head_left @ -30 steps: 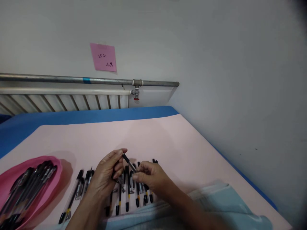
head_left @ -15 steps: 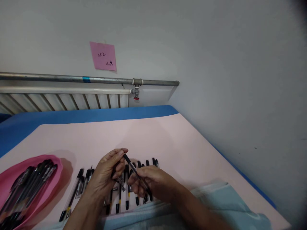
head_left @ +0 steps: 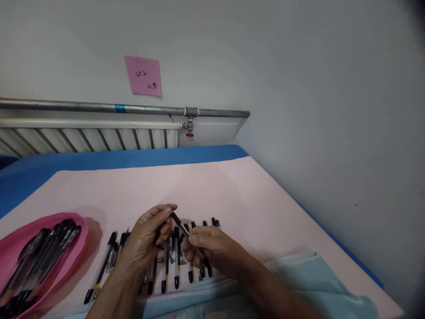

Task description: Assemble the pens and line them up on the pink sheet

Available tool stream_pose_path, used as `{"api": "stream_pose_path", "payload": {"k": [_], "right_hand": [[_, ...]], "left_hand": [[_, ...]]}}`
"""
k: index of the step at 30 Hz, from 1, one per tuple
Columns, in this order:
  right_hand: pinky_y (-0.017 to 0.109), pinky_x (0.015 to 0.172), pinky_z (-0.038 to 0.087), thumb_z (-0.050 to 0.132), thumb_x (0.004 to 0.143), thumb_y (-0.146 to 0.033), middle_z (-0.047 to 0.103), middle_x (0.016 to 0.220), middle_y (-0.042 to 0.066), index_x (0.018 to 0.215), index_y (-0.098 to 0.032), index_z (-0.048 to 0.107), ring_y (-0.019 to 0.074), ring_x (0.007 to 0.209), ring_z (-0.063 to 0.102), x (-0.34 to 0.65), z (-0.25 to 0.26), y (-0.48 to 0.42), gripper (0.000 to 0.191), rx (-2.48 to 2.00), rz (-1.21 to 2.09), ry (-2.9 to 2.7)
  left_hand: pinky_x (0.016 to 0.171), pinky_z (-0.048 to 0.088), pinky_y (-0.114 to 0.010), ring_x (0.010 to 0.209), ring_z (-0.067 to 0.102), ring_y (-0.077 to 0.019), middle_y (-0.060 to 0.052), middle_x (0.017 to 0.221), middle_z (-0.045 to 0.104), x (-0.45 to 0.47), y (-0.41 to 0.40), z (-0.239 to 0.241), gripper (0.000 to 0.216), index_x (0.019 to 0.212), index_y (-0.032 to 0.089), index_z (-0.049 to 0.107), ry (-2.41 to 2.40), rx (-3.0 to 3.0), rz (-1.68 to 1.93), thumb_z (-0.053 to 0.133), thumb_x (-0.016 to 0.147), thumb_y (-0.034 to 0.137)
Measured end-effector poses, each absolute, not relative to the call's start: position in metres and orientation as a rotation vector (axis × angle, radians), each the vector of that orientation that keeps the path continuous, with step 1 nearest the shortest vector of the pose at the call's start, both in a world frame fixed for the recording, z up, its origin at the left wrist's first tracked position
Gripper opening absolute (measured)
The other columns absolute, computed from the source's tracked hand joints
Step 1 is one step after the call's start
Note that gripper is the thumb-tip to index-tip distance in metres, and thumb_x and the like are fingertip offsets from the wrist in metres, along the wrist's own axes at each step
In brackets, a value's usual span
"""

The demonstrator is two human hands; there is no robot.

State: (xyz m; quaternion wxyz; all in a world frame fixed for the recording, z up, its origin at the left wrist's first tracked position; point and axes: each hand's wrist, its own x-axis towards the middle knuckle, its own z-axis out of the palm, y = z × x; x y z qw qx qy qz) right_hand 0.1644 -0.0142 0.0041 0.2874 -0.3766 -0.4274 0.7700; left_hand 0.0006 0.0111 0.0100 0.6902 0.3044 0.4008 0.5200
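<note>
The held pen point(head_left: 180, 225) is black at its upper end, with a see-through barrel. The loose pens point(head_left: 177, 261) pair black ends with clear barrels, several banded in yellow. The tray point(head_left: 85, 231) is bright pink, the mat point(head_left: 166, 188) plain pale pink, the desk point(head_left: 133, 157) blue, and the cloth point(head_left: 305, 272) light blue with paler streaks. The note point(head_left: 142, 84) is pink with black writing, the wall point(head_left: 299, 88) greyish white, the pipe point(head_left: 156, 110) silver-grey with a blue band, the radiator point(head_left: 111, 138) off-white with dark slanting gaps, and the valve handle point(head_left: 189, 135) red.
</note>
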Motion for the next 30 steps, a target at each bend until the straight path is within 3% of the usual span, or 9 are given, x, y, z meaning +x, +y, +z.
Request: {"api": "stream_pose_path", "payload": {"k": [3, 8, 14, 26, 30], "right_hand": [[0.021, 0.052, 0.033, 0.058, 0.07, -0.029, 0.055, 0.062, -0.001, 0.066, -0.014, 0.053, 0.0067, 0.052, 0.044, 0.164, 0.003, -0.015, 0.016, -1.159, 1.8, -1.281], [0.02, 0.05, 0.027, 0.064, 0.067, -0.027, 0.042, 0.057, -0.005, 0.064, -0.016, 0.049, 0.0067, 0.055, 0.037, 0.163, -0.002, -0.016, 0.019, -1.356, 1.429, -1.429], [0.02, 0.05, 0.028, 0.056, 0.074, -0.031, 0.05, 0.061, -0.003, 0.065, -0.017, 0.048, 0.0072, 0.053, 0.039, 0.165, -0.001, -0.016, 0.019, -1.337, 1.455, -1.439], [0.02, 0.047, 0.029, 0.051, 0.074, -0.026, 0.051, 0.057, -0.002, 0.063, -0.016, 0.048, 0.007, 0.049, 0.04, 0.182, 0.01, -0.016, 0.016, -1.321, 1.43, -1.379], [0.019, 0.043, 0.028, 0.05, 0.075, -0.029, 0.052, 0.061, -0.001, 0.074, -0.017, 0.048, 0.007, 0.048, 0.039, 0.185, 0.012, -0.015, 0.013, -1.215, 1.493, -1.164]], "left_hand": [[0.03, 0.016, -0.012, 0.035, 0.028, -0.0011, 0.006, 0.045, 0.042, -0.002, 0.013, 0.008, 0.024, 0.08, 0.012, 0.064, 0.913, 0.673, 1.177, 0.07, 0.063, 0.028], [0.028, 0.017, -0.011, 0.036, 0.03, -0.0007, 0.006, 0.05, 0.041, -0.011, 0.02, 0.008, 0.018, 0.07, 0.012, 0.059, 0.882, 0.542, 1.316, 0.07, 0.063, 0.023], [0.025, 0.018, -0.01, 0.037, 0.031, -0.0008, 0.003, 0.055, 0.045, -0.014, 0.022, 0.009, 0.015, 0.065, 0.011, 0.054, 0.84, 0.384, 1.278, 0.064, 0.069, 0.021], [0.024, 0.021, -0.009, 0.037, 0.038, -0.0019, 0.003, 0.055, 0.046, -0.063, 0.042, -0.002, 0.012, 0.063, 0.013, 0.051, 0.83, 0.215, 1.677, 0.054, 0.075, 0.012], [0.025, 0.019, -0.01, 0.035, 0.034, -0.0013, 0.003, 0.053, 0.048, -0.044, 0.033, 0.001, 0.011, 0.064, 0.012, 0.055, 0.909, 0.383, 1.493, 0.063, 0.068, 0.018]]}}
